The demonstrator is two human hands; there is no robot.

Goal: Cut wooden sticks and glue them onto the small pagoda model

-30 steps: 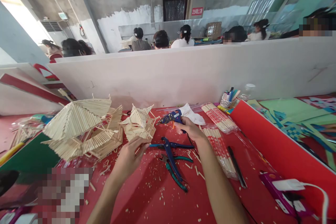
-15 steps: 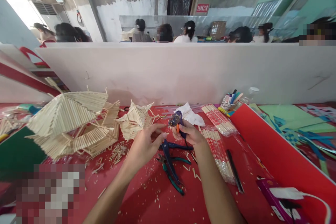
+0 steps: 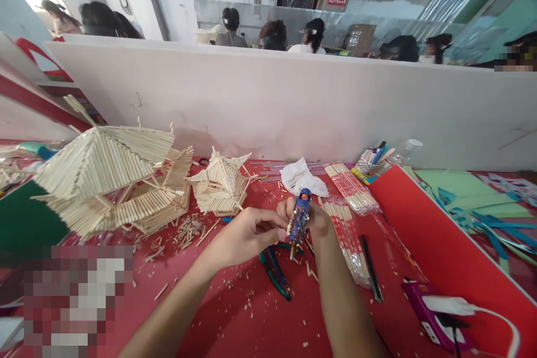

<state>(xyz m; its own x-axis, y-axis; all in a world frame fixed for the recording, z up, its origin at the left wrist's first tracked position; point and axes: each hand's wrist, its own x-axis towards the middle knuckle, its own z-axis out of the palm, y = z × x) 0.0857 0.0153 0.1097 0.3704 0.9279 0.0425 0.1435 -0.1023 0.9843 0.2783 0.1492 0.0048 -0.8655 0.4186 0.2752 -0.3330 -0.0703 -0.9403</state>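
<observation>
My right hand [image 3: 321, 218] is wrapped round a blue hot glue gun [image 3: 300, 218], whose nozzle points down and toward me. Dried glue and debris crust its front. Beside the gun, my left hand [image 3: 258, 229] has its thumb and fingers pinched together; whatever lies between the tips is too small to make out. Beneath both hands, pliers with green and blue handles [image 3: 274, 274] lie on the red table, partly hidden. A small stick-built pavilion model [image 3: 220, 184] stands just beyond my left hand. Farther left is a larger pavilion model [image 3: 113, 179] of the same pale sticks.
Packs of sticks [image 3: 350, 190], a black-handled cutter [image 3: 371, 268] and a red board [image 3: 444, 235] lie to the right. A white cloth [image 3: 302, 176] is behind the glue gun. Stick scraps [image 3: 188, 232] litter the table [image 3: 235, 313]. A white partition [image 3: 268, 100] closes off the back; people sit beyond it.
The glue gun has swung round in my right hand so that its nozzle now points down toward me. My left hand has moved slightly right and down. The view has tilted down somewhat.
</observation>
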